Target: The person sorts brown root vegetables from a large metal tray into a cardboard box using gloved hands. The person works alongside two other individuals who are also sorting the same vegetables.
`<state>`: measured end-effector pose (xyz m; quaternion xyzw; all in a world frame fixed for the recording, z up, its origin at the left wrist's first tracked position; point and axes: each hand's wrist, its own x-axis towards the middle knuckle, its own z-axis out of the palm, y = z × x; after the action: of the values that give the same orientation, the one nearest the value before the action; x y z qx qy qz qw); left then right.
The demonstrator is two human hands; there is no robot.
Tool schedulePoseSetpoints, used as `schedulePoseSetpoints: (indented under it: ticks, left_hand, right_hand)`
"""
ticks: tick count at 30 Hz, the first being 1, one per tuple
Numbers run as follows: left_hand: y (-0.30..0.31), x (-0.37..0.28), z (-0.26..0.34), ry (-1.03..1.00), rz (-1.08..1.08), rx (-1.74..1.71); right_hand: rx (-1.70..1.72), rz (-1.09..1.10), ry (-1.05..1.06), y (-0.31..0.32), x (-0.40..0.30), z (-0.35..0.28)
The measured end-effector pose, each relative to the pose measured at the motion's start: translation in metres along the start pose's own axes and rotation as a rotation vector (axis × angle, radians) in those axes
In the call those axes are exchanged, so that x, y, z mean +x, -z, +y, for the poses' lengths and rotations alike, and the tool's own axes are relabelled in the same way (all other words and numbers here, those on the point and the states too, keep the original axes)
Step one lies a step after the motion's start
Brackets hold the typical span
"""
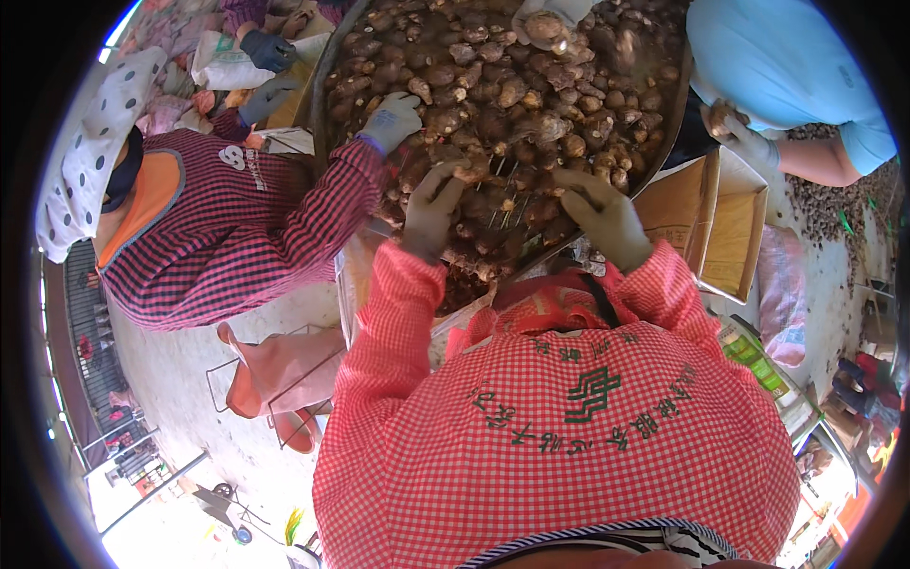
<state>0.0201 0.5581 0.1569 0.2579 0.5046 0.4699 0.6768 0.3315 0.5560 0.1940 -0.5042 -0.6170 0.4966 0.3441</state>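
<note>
Brown root tubers, perhaps taro (512, 92), lie heaped over a large dark-rimmed tray (675, 135) in front of me. My left hand (435, 203), in a pale, soiled glove, reaches over the near left part of the heap. Its fingertips are at a small tuber (473, 171); whether they grip it is unclear. On the right, my right hand (601, 210), gloved too, has its fingers bent and spread at the tubers, with no tuber plainly held. Between the two hands, thin metal bars (503, 190) show among the tubers.
Co-workers' gloved hands (393, 121) (551, 28) (739, 135) are at or beside the tray. A cardboard box (732, 227) stands at the right. Below left is a metal frame with a pink sack (291, 370). More tubers (817, 206) lie on the floor at the far right.
</note>
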Motion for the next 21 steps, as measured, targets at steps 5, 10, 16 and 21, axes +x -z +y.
schedulePoseSetpoints:
  ticks: [5, 10, 16, 21]
  left_hand:
    - [-0.015, -0.051, -0.044, -0.200, -0.396, -0.474]
    - [-0.018, -0.088, -0.065, -0.466, -0.102, 0.422]
    - [-0.013, -0.117, -0.059, -0.267, -0.093, 0.718]
    - [0.000, -0.084, -0.070, -0.055, 0.102, 0.291]
  right_hand:
    - [0.440, -0.209, -0.103, -0.082, 0.008, 0.019]
    - [-0.324, -0.196, 0.240, -0.101, -0.014, -0.016]
    - [0.222, -0.620, -0.158, -0.094, -0.021, -0.025]
    - [0.032, -0.333, 0.094, -0.047, 0.021, 0.008]
